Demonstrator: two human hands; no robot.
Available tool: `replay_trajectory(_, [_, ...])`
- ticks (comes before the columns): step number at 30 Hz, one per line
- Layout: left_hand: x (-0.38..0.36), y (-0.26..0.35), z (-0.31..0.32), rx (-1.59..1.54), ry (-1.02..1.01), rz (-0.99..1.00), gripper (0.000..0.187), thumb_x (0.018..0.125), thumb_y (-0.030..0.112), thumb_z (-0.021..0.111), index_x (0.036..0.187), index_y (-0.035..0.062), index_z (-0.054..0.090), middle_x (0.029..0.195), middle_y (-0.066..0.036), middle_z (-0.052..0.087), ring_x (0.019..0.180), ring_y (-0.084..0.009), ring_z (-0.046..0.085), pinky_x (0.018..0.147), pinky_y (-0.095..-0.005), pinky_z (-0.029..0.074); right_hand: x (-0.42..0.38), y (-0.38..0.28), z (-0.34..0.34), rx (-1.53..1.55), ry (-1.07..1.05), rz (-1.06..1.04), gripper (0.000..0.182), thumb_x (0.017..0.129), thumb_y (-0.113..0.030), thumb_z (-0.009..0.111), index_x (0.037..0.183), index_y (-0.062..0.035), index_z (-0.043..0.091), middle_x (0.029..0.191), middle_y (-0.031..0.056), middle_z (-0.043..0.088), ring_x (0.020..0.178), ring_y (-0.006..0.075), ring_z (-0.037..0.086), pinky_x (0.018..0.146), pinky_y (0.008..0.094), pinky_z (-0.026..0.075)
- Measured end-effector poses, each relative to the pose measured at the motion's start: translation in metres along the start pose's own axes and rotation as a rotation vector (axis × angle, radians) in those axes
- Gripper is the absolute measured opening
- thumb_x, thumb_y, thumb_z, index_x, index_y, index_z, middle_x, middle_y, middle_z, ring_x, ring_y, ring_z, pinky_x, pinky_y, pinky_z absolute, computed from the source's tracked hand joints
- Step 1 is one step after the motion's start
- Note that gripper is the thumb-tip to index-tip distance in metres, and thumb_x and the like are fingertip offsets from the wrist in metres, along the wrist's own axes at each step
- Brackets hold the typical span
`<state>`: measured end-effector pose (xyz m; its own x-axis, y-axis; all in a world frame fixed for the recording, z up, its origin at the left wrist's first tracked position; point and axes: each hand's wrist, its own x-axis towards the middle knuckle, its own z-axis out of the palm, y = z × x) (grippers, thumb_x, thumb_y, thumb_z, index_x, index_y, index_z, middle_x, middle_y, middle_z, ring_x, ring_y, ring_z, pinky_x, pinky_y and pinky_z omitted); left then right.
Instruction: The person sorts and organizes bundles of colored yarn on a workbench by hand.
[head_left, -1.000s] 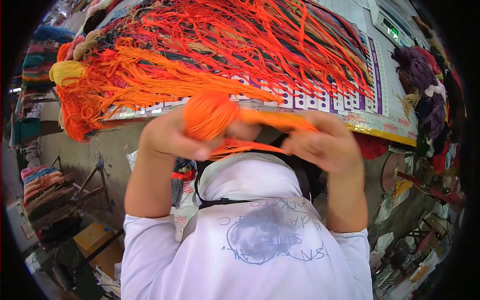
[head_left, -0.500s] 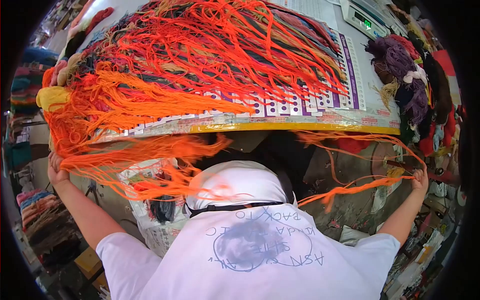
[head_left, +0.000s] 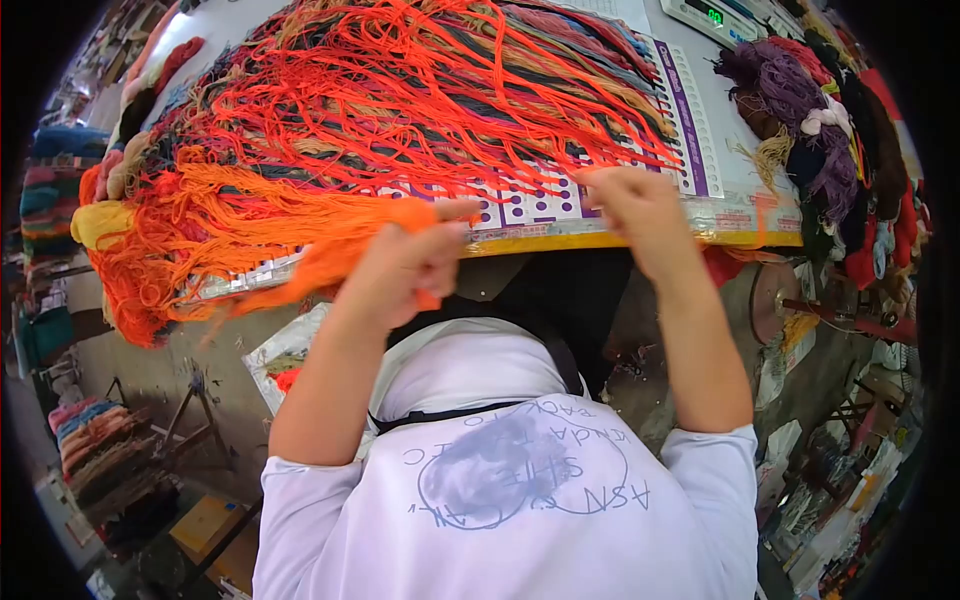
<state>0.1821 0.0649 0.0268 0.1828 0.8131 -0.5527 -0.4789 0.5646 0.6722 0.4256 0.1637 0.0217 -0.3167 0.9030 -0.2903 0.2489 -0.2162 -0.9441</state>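
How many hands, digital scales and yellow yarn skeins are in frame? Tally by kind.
Hands: 2, the left hand closed on orange yarn, and the right hand at the table edge
Digital scale: 1
Yellow yarn skein: 1
Total: 4

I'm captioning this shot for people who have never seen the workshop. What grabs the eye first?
The mass of bright orange and red yarn strands fanned across the table fills the upper half. At centre, the left hand grips an orange yarn bundle at the table's yellow edge, while the right hand pinches strands over a purple-and-white chart. Purple yarn skeins sit far right.
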Motion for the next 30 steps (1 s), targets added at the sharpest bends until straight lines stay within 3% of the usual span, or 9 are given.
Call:
replay_trajectory(5, [0.027, -0.010, 0.033, 0.324, 0.067, -0.057, 0.028, 0.089, 0.011, 0.050, 0.115, 0.0008, 0.044, 0.056, 0.004, 0.035, 0.041, -0.0058, 0.031, 0.037, -0.0228, 0.027, 0.012, 0.025, 0.050, -0.307, 0.012, -0.215, 0.015, 0.074, -0.018, 0.067, 0.077, -0.0024, 0.069, 0.071, 0.0111, 0.066, 0.063, 0.0198, 0.063, 0.060, 0.0290, 0.048])
replay_trajectory(9, [0.052, -0.023, 0.031, 0.697, 0.175, 0.056, 0.014, 0.084, 0.009, 0.049, 0.096, 0.0017, 0.051, 0.055, 0.003, 0.041, 0.039, -0.0065, 0.037, 0.036, -0.0234, 0.028, 0.012, 0.029, 0.049, -0.272, -0.011, -0.223, 0.013, 0.075, -0.011, 0.070, 0.080, 0.0004, 0.068, 0.066, 0.0030, 0.064, 0.056, 0.0049, 0.052, 0.053, 0.0230, 0.042])
replay_trajectory(12, [0.055, -0.024, 0.025, 0.702, 0.156, 0.161, 0.011, 0.081, 0.006, 0.050, 0.091, 0.0019, 0.054, 0.056, 0.001, 0.045, 0.039, -0.0067, 0.040, 0.035, -0.0232, 0.028, 0.010, 0.027, 0.051, -0.270, 0.044, -0.235, 0.010, 0.074, -0.009, 0.070, 0.077, -0.0001, 0.066, 0.067, 0.0030, 0.062, 0.055, 0.0069, 0.053, 0.052, 0.0240, 0.042])
replay_trajectory(13, [0.054, -0.024, 0.025, 0.706, 0.155, 0.155, 0.011, 0.081, 0.006, 0.050, 0.091, 0.0019, 0.054, 0.056, 0.001, 0.045, 0.039, -0.0067, 0.040, 0.035, -0.0232, 0.028, 0.008, 0.024, 0.050, -0.311, 0.052, -0.253, 0.009, 0.073, -0.010, 0.069, 0.076, -0.0021, 0.066, 0.071, 0.0056, 0.063, 0.059, 0.0132, 0.057, 0.055, 0.0269, 0.045])
replay_trajectory(15, [0.051, -0.025, 0.025, 0.730, 0.245, 0.191, 0.016, 0.079, 0.011, 0.056, 0.087, -0.0029, 0.057, 0.068, -0.008, 0.056, 0.063, -0.0150, 0.054, 0.059, -0.0282, 0.045, 0.007, 0.025, 0.049, -0.350, 0.056, -0.268, 0.008, 0.072, -0.011, 0.068, 0.075, -0.0040, 0.066, 0.074, 0.0082, 0.063, 0.063, 0.0194, 0.062, 0.058, 0.0299, 0.048])
replay_trajectory(19, [0.056, -0.025, 0.031, 0.744, 0.251, 0.236, 0.015, 0.080, 0.012, 0.056, 0.087, -0.0016, 0.057, 0.063, -0.006, 0.053, 0.054, -0.0133, 0.051, 0.050, -0.0277, 0.042, 0.003, 0.032, 0.049, -0.358, 0.059, -0.407, 0.006, 0.072, -0.008, 0.066, 0.077, -0.0048, 0.067, 0.077, 0.0066, 0.063, 0.064, 0.0194, 0.061, 0.058, 0.0302, 0.047])
replay_trajectory(21, [0.055, -0.018, 0.037, 0.534, 0.266, 0.030, 0.006, 0.083, 0.008, 0.056, 0.083, 0.0014, 0.055, 0.052, 0.000, 0.046, 0.036, -0.0065, 0.038, 0.032, -0.0230, 0.027, 0.001, 0.033, 0.046, -0.325, 0.036, -0.433, 0.006, 0.072, -0.007, 0.065, 0.078, -0.0050, 0.067, 0.077, 0.0062, 0.063, 0.064, 0.0193, 0.061, 0.058, 0.0303, 0.047])
replay_trajectory(28, [0.057, -0.016, 0.030, 0.533, 0.265, 0.010, 0.009, 0.079, 0.012, 0.056, 0.081, 0.0034, 0.056, 0.055, -0.001, 0.048, 0.040, -0.0092, 0.042, 0.036, -0.0262, 0.032, 0.000, 0.028, 0.043, -0.262, -0.029, -0.289, 0.012, 0.073, -0.004, 0.062, 0.085, -0.0037, 0.065, 0.080, 0.0073, 0.062, 0.066, 0.0218, 0.062, 0.060, 0.0326, 0.049])
replay_trajectory(30, [0.054, -0.008, 0.015, 0.594, 0.369, 0.274, 0.005, 0.078, 0.009, 0.054, 0.079, 0.0051, 0.056, 0.056, 0.000, 0.047, 0.046, -0.0076, 0.044, 0.040, -0.0244, 0.033, 0.000, 0.026, 0.045, -0.292, -0.017, -0.267, 0.014, 0.074, -0.003, 0.061, 0.087, -0.0031, 0.063, 0.083, 0.0076, 0.062, 0.068, 0.0228, 0.063, 0.061, 0.0337, 0.050])
